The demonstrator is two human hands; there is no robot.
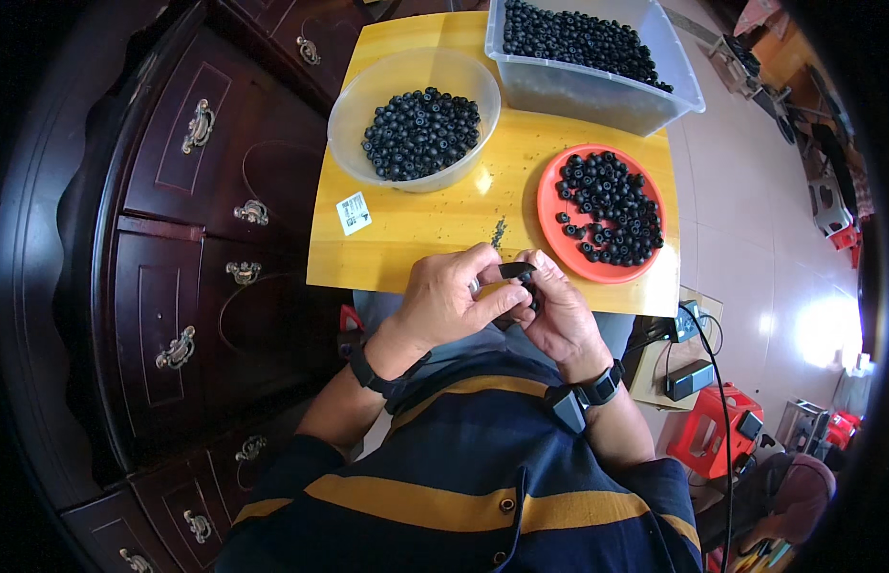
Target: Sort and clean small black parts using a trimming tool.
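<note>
My left hand and my right hand meet at the table's near edge, fingers closed. A small dark, flat, blade-like piece shows at the left fingertips, close to the right thumb. In my right fingers is a small black ring-like part, mostly hidden. Beyond the hands, the orange-red plate holds many small black hollow parts. Similar parts fill the bottom of a round translucent bowl. More lie in a large clear plastic bin.
Tiny black scraps lie on the yellow table, near a white label card. Dark wooden drawers stand close on the left. To the right are a black cable, a small black box and a red stool.
</note>
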